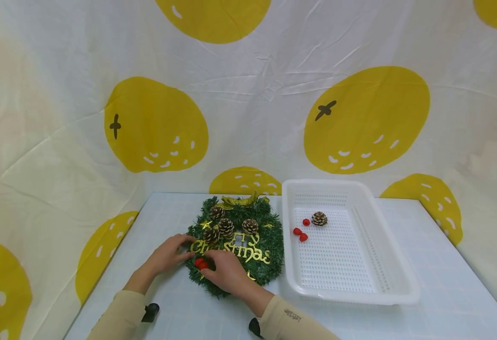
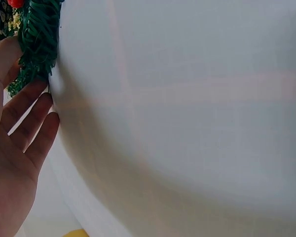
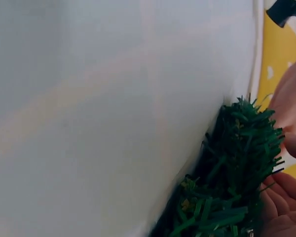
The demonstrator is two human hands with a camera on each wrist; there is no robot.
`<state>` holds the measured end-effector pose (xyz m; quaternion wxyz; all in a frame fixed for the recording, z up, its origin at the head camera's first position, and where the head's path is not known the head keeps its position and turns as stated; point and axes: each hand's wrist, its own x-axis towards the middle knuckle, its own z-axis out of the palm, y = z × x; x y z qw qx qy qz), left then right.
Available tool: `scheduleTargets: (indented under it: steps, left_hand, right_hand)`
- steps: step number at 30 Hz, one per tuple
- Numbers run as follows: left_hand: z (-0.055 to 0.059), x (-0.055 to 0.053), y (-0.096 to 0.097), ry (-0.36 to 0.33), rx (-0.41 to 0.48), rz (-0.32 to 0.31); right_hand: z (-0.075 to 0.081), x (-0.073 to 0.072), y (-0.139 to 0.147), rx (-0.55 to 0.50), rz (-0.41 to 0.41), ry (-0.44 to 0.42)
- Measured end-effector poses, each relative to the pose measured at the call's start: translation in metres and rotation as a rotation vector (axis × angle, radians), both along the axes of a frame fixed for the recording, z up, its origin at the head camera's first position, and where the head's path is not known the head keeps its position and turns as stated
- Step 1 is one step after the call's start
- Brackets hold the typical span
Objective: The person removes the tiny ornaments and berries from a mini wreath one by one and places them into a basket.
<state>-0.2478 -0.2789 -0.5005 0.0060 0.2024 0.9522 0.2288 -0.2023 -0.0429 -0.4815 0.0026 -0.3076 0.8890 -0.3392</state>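
Observation:
A green tinsel Christmas wreath [image 1: 274, 241] lies on the table, bearing pinecones [image 1: 226, 227], gold lettering [image 1: 257, 255] and a gold ribbon [image 1: 237, 201]. At its left edge my left hand [image 1: 169, 255] pinches the greenery, with thumb on top and the other fingers spread along the side in the left wrist view. My right hand [image 1: 227, 271] is over the lower left of the wreath, its thumb and fingers around red berries [image 1: 200, 263]. Part of the lettering is hidden behind that hand. The right wrist view shows the wreath's side close up.
Right of the wreath stands a white plastic basket [image 1: 395, 250], holding a pinecone [image 1: 319, 218] and several red berries [image 1: 303, 237]. A pale cloth covers the table [image 1: 435, 264]. Behind it hangs a white curtain [image 1: 252, 127] with yellow fruit shapes.

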Motion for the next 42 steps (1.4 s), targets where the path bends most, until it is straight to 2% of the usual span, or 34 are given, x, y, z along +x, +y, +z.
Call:
scheduleTargets:
  steps: [8,14,25,32,37,42]
  left_hand:
    - [0.0,0.001,0.0,-0.003,0.006,0.008]
    - [0.002,0.002,0.001,-0.002,0.009,0.01]
    - [0.003,0.002,0.001,-0.001,0.013,0.005]
    - [0.003,0.001,0.001,0.009,0.01,-0.002]
    - [0.003,0.001,0.001,0.007,0.009,-0.008]
    - [0.002,0.001,0.0,-0.004,0.006,0.0]
  right_hand:
    - [-0.002,0.0,-0.006,0.049,-0.029,0.03]
    - [-0.005,0.004,-0.011,0.115,-0.046,0.095]
    - [-0.005,0.007,-0.016,0.122,-0.092,0.154]
    - [-0.005,0.008,-0.015,0.132,-0.092,0.182]
    - [-0.004,0.007,-0.013,0.112,-0.081,0.197]
    - [-0.004,0.005,-0.009,0.031,-0.076,0.133]
